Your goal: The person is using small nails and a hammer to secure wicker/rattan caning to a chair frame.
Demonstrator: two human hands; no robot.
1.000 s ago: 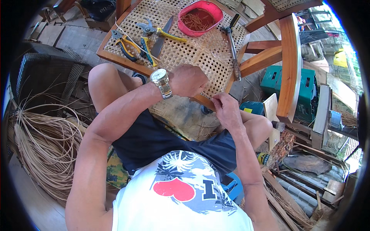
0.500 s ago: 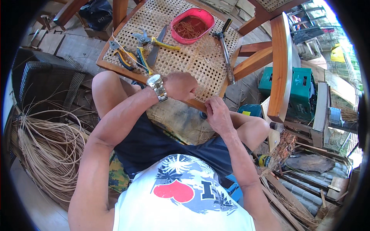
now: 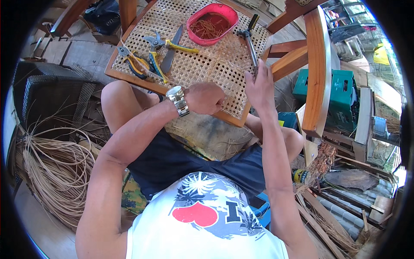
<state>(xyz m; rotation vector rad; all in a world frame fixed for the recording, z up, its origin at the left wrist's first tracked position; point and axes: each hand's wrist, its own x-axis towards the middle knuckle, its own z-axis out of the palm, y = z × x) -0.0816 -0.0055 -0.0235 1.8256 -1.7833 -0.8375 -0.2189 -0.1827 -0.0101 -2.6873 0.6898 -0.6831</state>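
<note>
A chair seat with woven cane webbing [image 3: 230, 80] in a wooden frame lies before me. My left hand [image 3: 205, 98], with a metal watch at its wrist, is closed over the seat's near edge; what its fingers hold, if anything, is hidden. My right hand [image 3: 261, 90] is at the seat's right side, thumb and fingers around the lower handle of a hammer [image 3: 250, 43]. The hammer still lies along the webbing, its head at the far end. Left of the middle lie pruning shears [image 3: 156, 44], yellow-handled pliers [image 3: 134, 62] and a knife [image 3: 170, 56].
A pink tub [image 3: 212, 23] with cane scraps stands at the seat's far side. Wooden chair parts [image 3: 317, 71] rise at the right, before a green crate [image 3: 343, 97]. A coil of cane strands [image 3: 56, 172] lies at my left.
My right hand has left the seat's near edge and moved up and right to the hammer handle. My left hand stays closed at the edge.
</note>
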